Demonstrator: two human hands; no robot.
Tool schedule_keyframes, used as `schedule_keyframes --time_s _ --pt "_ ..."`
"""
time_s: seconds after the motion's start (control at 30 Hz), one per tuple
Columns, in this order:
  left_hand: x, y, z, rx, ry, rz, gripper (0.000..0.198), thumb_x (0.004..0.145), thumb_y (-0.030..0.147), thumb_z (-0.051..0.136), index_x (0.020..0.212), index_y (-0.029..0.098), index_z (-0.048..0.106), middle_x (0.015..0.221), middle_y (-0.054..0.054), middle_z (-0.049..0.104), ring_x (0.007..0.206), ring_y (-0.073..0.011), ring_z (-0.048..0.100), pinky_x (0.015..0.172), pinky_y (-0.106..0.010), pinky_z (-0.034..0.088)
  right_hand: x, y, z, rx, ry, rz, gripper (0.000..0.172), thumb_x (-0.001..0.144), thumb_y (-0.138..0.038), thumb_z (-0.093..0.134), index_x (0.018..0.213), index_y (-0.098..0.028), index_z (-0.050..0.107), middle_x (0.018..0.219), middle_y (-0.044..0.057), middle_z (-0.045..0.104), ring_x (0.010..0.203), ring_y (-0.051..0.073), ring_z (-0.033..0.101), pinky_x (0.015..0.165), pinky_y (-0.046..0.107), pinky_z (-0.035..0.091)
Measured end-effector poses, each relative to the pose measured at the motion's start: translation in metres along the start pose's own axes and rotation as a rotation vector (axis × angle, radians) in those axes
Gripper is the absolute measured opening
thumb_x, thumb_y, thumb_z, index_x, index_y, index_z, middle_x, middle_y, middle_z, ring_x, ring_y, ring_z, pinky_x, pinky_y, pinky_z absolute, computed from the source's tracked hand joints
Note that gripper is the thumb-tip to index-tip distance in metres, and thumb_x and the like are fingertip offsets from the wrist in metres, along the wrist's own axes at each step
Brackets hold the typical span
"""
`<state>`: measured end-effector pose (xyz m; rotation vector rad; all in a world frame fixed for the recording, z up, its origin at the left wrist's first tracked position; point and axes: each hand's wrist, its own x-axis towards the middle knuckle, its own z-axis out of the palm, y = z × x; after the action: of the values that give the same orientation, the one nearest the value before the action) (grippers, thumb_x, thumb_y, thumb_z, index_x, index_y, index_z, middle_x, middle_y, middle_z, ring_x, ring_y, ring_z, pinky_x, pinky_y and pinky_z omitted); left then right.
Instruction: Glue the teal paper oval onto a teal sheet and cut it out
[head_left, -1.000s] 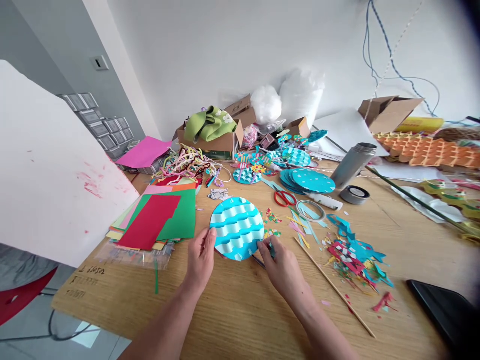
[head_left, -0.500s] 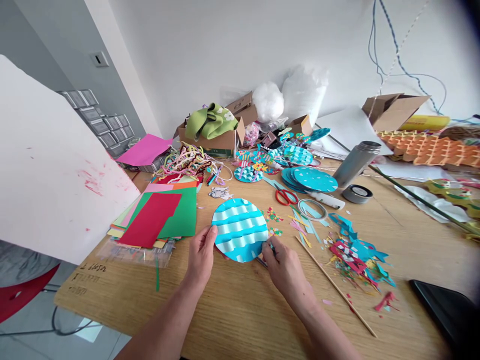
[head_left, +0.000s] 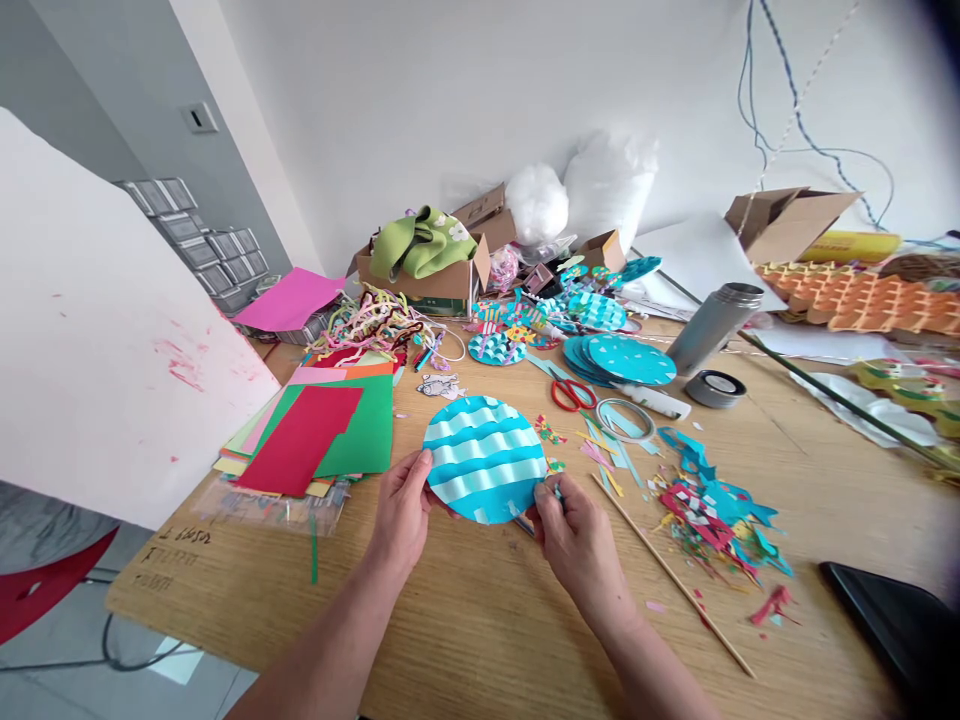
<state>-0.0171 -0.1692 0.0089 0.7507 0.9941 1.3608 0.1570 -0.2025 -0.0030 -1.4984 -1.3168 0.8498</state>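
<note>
A round blue paper disc with wavy pale-blue paper strips across it is held up over the table, tilted toward me. My left hand grips its left edge, thumb on the front and fingers behind. At the lower right edge, my right hand pinches the disc between thumb and curled fingers. Part of a thin dark stick-like thing shows under the disc near my right hand; what it is I cannot make out. A fish-shaped paper cutout lies just beyond the disc.
Coloured paper sheets lie left. Red-handled scissors, a tape roll, a glue stick and blue discs sit beyond my right hand. Paper scraps, a wooden stick and a metal flask are at right.
The disc has turned slightly and its right side reaches a little farther right. My right hand has shifted slightly right with that edge; my left hand stays nearly in place.
</note>
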Motion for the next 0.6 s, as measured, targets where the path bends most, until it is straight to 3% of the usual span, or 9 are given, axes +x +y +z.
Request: schedule_keyframes --time_s 0.2,0.4,0.6 --pt "0.0007 -0.0002 -0.0010 -0.051 0.012 0.001 0.030 0.067 0.042 0.074 0.066 0.014 0.062 0.059 0.001 0.064 0.059 -0.0166 0.064 0.049 -0.025 0.051 -0.0028 -0.0019 0.0030 0.293 -0.017 0.084 0.039 0.085 -0.057 0.049 0.065 -0.023 0.042 0.049 -0.004 0.047 0.039 0.010 0.040 0.037 0.022 0.031" --pt "0.0046 -0.0037 -0.0055 -0.113 0.058 0.002 0.029 0.064 0.040 0.078 0.070 0.015 0.065 0.066 0.000 0.068 0.068 -0.0179 0.066 0.058 -0.025 0.052 -0.0014 -0.0005 0.0065 0.522 -0.043 0.086 0.032 0.088 -0.045 0.050 0.067 -0.022 0.045 0.051 -0.003 0.051 0.044 0.011 0.045 0.045 0.024 0.038" --pt "0.0046 -0.0014 -0.0088 -0.028 0.050 0.085 0.024 0.072 0.042 0.071 0.070 0.019 0.065 0.069 -0.002 0.068 0.072 -0.0192 0.064 0.056 -0.024 0.048 0.0036 -0.0006 -0.0004 0.504 0.009 0.059 0.026 0.091 -0.040 0.045 0.072 -0.022 0.048 0.062 -0.001 0.054 0.053 0.013 0.048 0.052 0.026 0.040"
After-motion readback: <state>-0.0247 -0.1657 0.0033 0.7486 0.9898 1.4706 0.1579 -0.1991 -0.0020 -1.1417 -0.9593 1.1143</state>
